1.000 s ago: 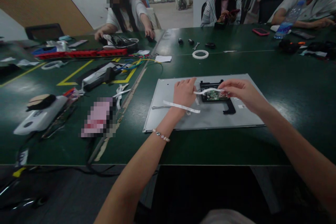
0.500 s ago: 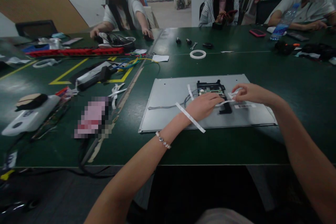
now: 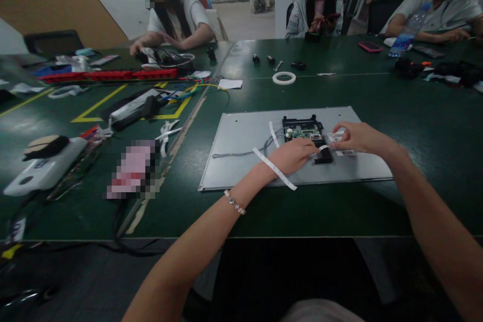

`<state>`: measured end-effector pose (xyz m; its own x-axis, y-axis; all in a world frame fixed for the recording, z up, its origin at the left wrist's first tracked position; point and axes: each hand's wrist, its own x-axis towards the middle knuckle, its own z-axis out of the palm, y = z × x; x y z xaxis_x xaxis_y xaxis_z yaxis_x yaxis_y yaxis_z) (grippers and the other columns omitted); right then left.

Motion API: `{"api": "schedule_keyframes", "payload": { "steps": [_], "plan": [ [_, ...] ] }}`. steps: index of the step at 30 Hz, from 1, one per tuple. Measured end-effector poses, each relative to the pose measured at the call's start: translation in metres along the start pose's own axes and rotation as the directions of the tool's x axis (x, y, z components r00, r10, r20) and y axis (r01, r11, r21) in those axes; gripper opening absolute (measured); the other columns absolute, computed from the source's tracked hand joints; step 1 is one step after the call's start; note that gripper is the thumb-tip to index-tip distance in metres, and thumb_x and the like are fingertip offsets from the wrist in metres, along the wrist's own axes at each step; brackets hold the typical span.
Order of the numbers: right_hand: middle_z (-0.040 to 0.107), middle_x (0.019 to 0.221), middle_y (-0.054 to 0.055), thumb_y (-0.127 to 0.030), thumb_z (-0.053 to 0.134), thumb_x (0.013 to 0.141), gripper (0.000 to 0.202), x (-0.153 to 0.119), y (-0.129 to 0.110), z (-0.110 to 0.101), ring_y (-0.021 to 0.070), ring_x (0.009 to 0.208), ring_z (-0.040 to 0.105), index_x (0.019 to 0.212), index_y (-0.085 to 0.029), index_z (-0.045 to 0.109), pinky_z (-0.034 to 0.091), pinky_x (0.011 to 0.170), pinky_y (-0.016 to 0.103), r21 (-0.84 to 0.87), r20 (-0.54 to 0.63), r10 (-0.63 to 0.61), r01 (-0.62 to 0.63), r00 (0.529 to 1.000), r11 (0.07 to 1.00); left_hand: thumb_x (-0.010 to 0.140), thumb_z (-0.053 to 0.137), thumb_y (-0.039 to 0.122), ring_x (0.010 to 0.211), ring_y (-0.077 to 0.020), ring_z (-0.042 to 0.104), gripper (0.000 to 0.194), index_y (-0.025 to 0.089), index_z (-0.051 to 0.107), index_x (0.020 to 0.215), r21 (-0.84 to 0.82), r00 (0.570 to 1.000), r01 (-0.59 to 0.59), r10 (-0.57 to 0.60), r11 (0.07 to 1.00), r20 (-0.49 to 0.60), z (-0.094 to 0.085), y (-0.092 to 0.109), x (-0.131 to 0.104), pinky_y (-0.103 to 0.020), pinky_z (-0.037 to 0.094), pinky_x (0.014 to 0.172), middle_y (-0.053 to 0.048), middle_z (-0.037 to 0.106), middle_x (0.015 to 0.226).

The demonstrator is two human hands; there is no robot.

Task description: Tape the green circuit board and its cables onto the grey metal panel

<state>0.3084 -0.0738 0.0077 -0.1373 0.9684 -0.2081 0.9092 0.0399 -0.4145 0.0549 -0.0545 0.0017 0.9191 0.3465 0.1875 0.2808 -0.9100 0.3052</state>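
A flat grey metal panel (image 3: 241, 176) lies on the green table, bearing a black frame (image 3: 323, 156) with a green circuit board (image 3: 302, 131). My left hand (image 3: 292, 157) rests over the frame's near side, fingers closed on a short white strip (image 3: 323, 147). Just right of it, my right hand (image 3: 352, 137) pinches the strip's other side beside a white label. One long white strip (image 3: 274, 168) lies across my left wrist, and a shorter one (image 3: 273, 134) sticks to the panel by a grey cable (image 3: 234, 154).
Beyond the panel lie a white tape roll (image 3: 284, 78), a small wrench (image 3: 278, 66) and black parts. At left are a pink item (image 3: 132, 168), a white device (image 3: 45, 166), cables and red strips (image 3: 109, 75). Several people sit across the table (image 3: 256, 216).
My hands have shifted slightly; the strip between them now sits lower against the black frame. Across the table, a person's hand has left a small black object and drawn back.
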Motion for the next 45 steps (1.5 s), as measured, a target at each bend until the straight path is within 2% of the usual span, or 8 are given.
{"api": "schedule_keyframes", "payload": {
  "steps": [12, 19, 23, 28, 34, 36, 40, 45],
  "plan": [
    [0.067, 0.076, 0.001, -0.045, 0.063, 0.074, 0.039, 0.001, -0.004, 0.005, 0.0167, 0.070, 0.062, 0.103, -0.020, 0.057, 0.041, 0.062, 0.028, 0.015, -0.020, -0.094, 0.095, 0.995, 0.995, 0.088, 0.043, 0.008, 0.110, -0.0169, 0.056, 0.031, 0.015, 0.062, 0.112, 0.020, 0.997, -0.070, 0.070, 0.997, -0.016, 0.005, -0.003, 0.000, -0.034, 0.042, 0.097, -0.009, 0.062, 0.118],
    [0.067, 0.076, 0.003, -0.041, 0.061, 0.076, 0.026, 0.001, 0.008, 0.007, 0.0171, 0.068, 0.061, 0.092, -0.022, 0.059, 0.041, 0.062, 0.029, 0.037, 0.028, -0.034, 0.033, 0.999, 0.999, 0.088, 0.043, 0.007, 0.109, -0.0174, 0.057, 0.031, 0.015, 0.062, 0.111, -0.022, 0.998, -0.066, 0.066, 0.998, -0.002, 0.008, -0.001, -0.001, -0.035, 0.041, 0.097, -0.009, 0.064, 0.117],
    [0.068, 0.082, 0.010, -0.033, 0.059, 0.078, 0.015, -0.006, 0.011, 0.001, 0.0191, 0.070, 0.061, 0.087, -0.021, 0.062, 0.041, 0.064, 0.033, -0.029, -0.029, 0.001, -0.002, 1.000, 1.000, 0.087, 0.045, 0.007, 0.107, -0.0169, 0.057, 0.029, 0.013, 0.063, 0.108, -0.038, 0.997, -0.075, 0.074, 0.996, -0.023, 0.011, -0.002, -0.001, -0.032, 0.041, 0.097, -0.010, 0.064, 0.116],
    [0.067, 0.085, 0.010, -0.035, 0.054, 0.082, 0.019, -0.014, -0.009, -0.005, 0.0201, 0.074, 0.061, 0.090, -0.021, 0.064, 0.042, 0.067, 0.034, -0.058, -0.180, -0.045, 0.036, 0.983, 0.998, 0.087, 0.044, 0.007, 0.105, -0.0171, 0.058, 0.028, 0.013, 0.065, 0.106, -0.060, 0.997, -0.075, 0.074, 0.995, -0.019, 0.010, -0.002, -0.001, -0.032, 0.042, 0.097, -0.009, 0.067, 0.111],
    [0.067, 0.074, 0.004, -0.045, 0.048, 0.087, 0.030, -0.021, -0.045, -0.002, 0.0165, 0.062, 0.063, 0.100, -0.022, 0.062, 0.046, 0.066, 0.031, 0.167, -0.302, -0.103, 0.159, 0.948, 0.973, 0.088, 0.044, 0.007, 0.105, -0.0160, 0.060, 0.028, 0.012, 0.065, 0.107, -0.118, 0.999, -0.026, 0.022, 0.993, -0.028, 0.009, -0.003, -0.002, -0.029, 0.043, 0.097, -0.009, 0.068, 0.110],
    [0.066, 0.069, 0.002, -0.050, 0.046, 0.088, 0.038, -0.027, -0.056, 0.000, 0.0154, 0.054, 0.061, 0.107, -0.022, 0.061, 0.047, 0.058, 0.030, 0.269, -0.254, -0.107, 0.176, 0.961, 0.947, 0.089, 0.044, 0.008, 0.103, -0.0156, 0.061, 0.028, 0.012, 0.065, 0.108, -0.133, 1.000, 0.000, -0.004, 0.991, -0.025, 0.010, -0.004, -0.001, -0.029, 0.044, 0.094, -0.009, 0.069, 0.109],
    [0.062, 0.060, 0.000, -0.052, 0.044, 0.090, 0.046, -0.037, -0.074, 0.006, 0.0149, 0.049, 0.059, 0.125, -0.024, 0.055, 0.049, 0.053, 0.029, 0.399, -0.028, -0.228, 0.220, 0.973, 0.890, 0.088, 0.046, 0.010, 0.096, -0.0162, 0.063, 0.025, 0.013, 0.066, 0.103, -0.161, 0.999, 0.024, -0.028, 0.987, -0.023, 0.009, -0.004, -0.002, -0.028, 0.046, 0.089, -0.009, 0.070, 0.103],
    [0.071, 0.085, 0.002, -0.045, 0.049, 0.090, 0.055, -0.041, -0.089, 0.020, 0.0163, 0.067, 0.067, 0.141, -0.029, 0.039, 0.056, 0.066, 0.031, 0.459, 0.112, -0.350, 0.264, 0.930, 0.848, 0.086, 0.051, 0.014, 0.084, -0.0160, 0.064, 0.018, 0.013, 0.067, 0.095, -0.214, 0.998, 0.066, -0.064, 0.975, 0.018, 0.006, 0.000, -0.007, -0.025, 0.048, 0.079, -0.006, 0.071, 0.090]
  ]
}}
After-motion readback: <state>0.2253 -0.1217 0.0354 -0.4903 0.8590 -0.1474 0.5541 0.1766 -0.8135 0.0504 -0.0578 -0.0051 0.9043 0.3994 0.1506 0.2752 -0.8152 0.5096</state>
